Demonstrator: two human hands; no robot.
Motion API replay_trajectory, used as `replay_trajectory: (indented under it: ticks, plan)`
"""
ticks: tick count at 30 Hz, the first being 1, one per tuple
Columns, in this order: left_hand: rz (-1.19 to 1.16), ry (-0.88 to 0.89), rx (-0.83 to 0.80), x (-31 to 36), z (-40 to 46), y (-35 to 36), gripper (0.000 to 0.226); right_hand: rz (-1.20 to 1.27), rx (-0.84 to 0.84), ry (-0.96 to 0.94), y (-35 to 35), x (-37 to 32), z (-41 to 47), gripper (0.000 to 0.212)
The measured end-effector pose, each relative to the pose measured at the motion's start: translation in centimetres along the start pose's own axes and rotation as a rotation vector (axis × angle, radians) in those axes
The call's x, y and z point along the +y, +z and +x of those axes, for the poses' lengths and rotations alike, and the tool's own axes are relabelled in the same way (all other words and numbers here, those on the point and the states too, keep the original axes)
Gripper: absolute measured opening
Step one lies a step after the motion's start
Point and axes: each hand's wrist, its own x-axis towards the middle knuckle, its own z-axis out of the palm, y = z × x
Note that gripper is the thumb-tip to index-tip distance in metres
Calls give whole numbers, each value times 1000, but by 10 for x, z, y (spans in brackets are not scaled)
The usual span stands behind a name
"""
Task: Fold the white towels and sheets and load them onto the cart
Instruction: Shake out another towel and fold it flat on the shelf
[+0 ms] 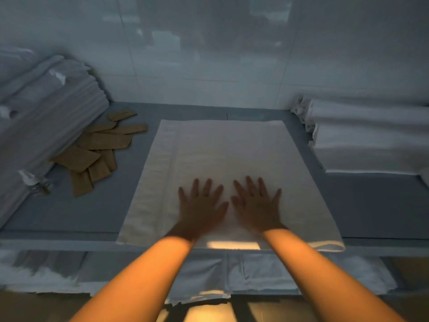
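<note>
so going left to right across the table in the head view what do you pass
leaning stack of folded white linen → brown paper sleeves → flat white sheet with both hands on it → folded white pile

Grey-blue table (362,205), set against a pale wall. Centre: one folded white sheet (222,159) laid flat, near edge hanging just over the table's front lip. Left: tall slumped stack of folded white linen (46,108), leaning toward the middle. Beside its base, touching it, a loose scatter of brown paper sleeves (99,149), overlapping each other. Right: neat pile of folded white sheets (371,138), apart from the centre sheet, bare table between them.
</note>
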Motion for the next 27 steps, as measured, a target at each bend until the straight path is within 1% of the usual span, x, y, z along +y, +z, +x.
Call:
replay_trajectory:
  ticks: [2, 4, 6, 9, 11, 13, 15, 17, 19, 22, 25, 27]
  plan:
    - [22, -37, -17, -4, -6, 9, 66, -1, -13, 17, 5, -5, -4, 57]
    - [33, -82, 3, -17, -7, 12, 72, -11, -1, 37, 5, 2, -4, 59]
    - [30, -91, 31, -24, -1, 10, 77, -23, 17, 12, 5, 6, 2, 60]
    - [26, -90, 31, -26, 14, 6, 78, -26, 12, -3, 6, 6, 21, 60]
    - [27, -109, -5, -24, 26, 2, 76, -27, -21, 19, 4, 5, 34, 60]
    - [26, -136, -23, -11, 32, 0, 69, -26, -14, 11, 3, -5, 39, 57]
    - [21, -105, 2, 4, 27, 4, 61, -32, 30, -77, 9, -22, 31, 53]
    - [49, -68, 40, 5, 18, 10, 60, -61, 69, -133, 13, -26, 20, 52]
    - [55, -121, 43, -15, 8, 10, 64, -73, 83, -82, 10, -5, 12, 54]
    - [54, -221, 49, -62, -8, 6, 69, -108, 62, 63, 0, 51, 0, 58]
    - [48, -219, 73, -91, -29, 0, 74, -115, 34, 145, -5, 91, -18, 59]
    - [42, -203, 64, -98, -38, -3, 71, -96, -8, 179, -8, 103, -29, 60]
